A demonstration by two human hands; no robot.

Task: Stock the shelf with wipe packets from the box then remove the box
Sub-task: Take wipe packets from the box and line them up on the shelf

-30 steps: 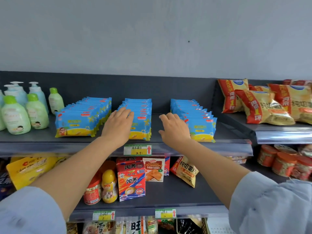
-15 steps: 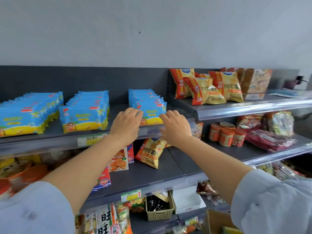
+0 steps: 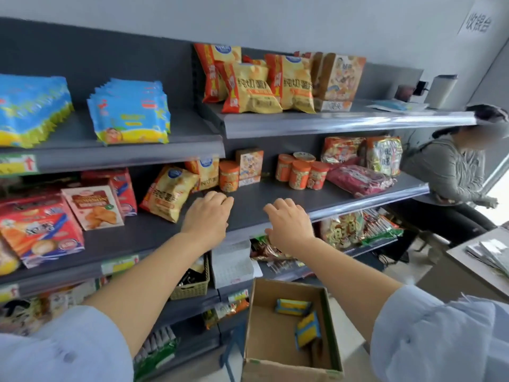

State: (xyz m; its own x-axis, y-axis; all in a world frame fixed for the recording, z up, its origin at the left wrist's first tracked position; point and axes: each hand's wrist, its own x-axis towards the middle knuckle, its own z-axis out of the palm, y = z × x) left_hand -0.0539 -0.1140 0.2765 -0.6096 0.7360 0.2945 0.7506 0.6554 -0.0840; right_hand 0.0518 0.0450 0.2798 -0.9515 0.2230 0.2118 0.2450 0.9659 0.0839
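Wipe packets [image 3: 129,117] on upper shelf [image 3: 190,128]; box [image 3: 289,372] below right, perhaps two packets [image 3: 293,306] inside.

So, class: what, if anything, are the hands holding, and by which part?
Nothing: the left hand and the right hand are both empty.

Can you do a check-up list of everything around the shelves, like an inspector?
Surface: grey top shelf, bare at its right end.
Job's things: two wipe rows on it; cardboard box below, at least two wipe packets inside.
Clutter: snack bags, orange tubs, biscuit boxes.
Grippers: left hand and right hand open, holding nothing.
Cables: nothing seen.
Surroundings: seated person in grey, counter on the right.
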